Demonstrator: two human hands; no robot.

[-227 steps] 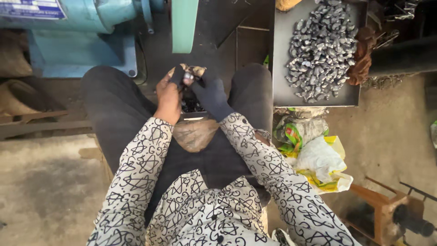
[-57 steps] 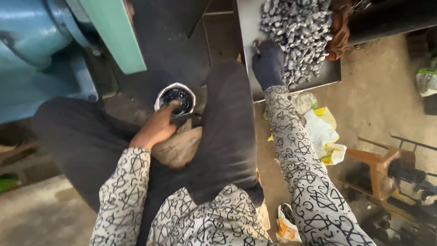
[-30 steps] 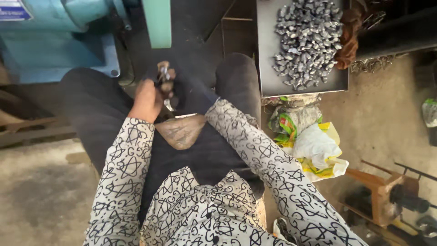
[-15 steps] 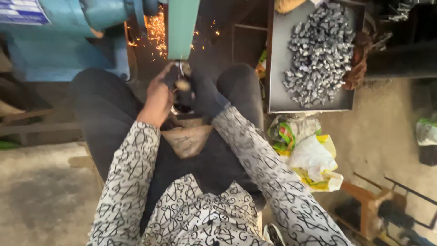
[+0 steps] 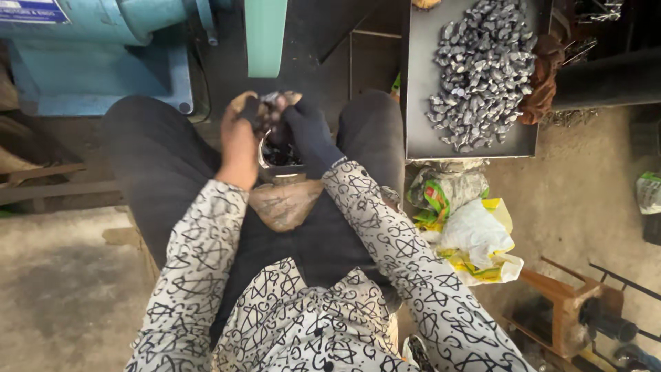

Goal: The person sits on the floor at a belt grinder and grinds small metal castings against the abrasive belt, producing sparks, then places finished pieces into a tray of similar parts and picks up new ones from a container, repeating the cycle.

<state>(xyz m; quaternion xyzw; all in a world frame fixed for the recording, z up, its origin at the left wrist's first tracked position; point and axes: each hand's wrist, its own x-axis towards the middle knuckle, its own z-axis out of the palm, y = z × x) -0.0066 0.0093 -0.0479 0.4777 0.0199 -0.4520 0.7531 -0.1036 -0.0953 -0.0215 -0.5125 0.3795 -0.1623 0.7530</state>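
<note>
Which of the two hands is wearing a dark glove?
The right hand: a dark glove covers it, while the left hand is bare. Both meet at a small part below the green belt.

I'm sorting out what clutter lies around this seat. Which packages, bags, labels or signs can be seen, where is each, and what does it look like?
Label plate: top left corner, on the blue machine; rectangular, blue and white.
Printed bag: floor right of the person's knee, below the metal tray; crumpled, green, orange and grey.
White bag: just below it; crumpled, with yellow printed parts.
Pale package: right edge, partly cut off; whitish with green.
No screens.
</note>
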